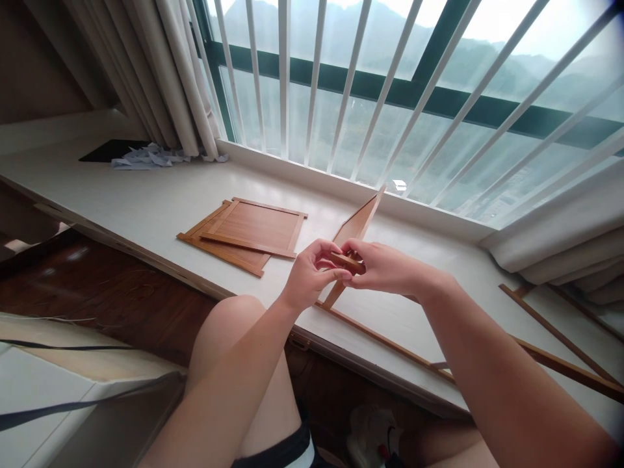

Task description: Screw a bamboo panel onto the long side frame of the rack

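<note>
My left hand (309,273) and my right hand (385,266) meet above the white window ledge (160,201), fingers pinched together on a small brown wooden piece (347,261). Behind the hands a wooden panel (358,224) stands tilted on edge, its top corner near the window sill. I cannot tell whether the small piece is joined to that panel. To the left, two flat wooden framed panels (246,234) lie stacked on the ledge.
Long thin wooden strips (560,338) lie on the ledge at the right. White window bars (351,84) and curtains (166,78) stand behind. Torn paper and a black sheet (141,156) lie far left. My bare knee (229,325) is below the ledge edge.
</note>
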Demonstrator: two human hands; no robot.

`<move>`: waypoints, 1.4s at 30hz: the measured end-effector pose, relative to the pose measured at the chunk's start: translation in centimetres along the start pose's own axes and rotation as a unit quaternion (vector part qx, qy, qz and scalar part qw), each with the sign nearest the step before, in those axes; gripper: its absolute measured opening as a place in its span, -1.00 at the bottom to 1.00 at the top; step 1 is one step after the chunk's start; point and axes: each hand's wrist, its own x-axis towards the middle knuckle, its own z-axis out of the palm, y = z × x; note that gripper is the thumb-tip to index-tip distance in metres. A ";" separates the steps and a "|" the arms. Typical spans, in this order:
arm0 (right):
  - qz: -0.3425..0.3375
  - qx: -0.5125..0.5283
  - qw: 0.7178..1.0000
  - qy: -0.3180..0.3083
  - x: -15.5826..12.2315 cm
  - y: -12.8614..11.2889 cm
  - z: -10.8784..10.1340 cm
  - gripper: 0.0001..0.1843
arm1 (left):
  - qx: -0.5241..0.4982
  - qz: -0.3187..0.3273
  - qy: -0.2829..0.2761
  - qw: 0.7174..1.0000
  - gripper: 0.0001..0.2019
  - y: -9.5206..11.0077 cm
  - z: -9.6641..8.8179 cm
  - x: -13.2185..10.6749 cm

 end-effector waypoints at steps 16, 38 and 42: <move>-0.003 0.025 0.998 0.058 0.4 1.7 -0.1 -0.64 | -0.026 -0.039 0.007 0.999 -0.55 -0.7 0.0 0.0; 0.009 0.049 0.997 0.061 -2.8 1.3 -0.8 -0.41 | -0.025 0.028 0.018 0.999 -0.63 -0.1 1.5 -1.1; 0.005 0.114 0.992 0.047 -2.8 2.2 -1.0 -0.57 | -0.009 0.039 0.013 0.999 -0.67 -0.4 1.6 -1.3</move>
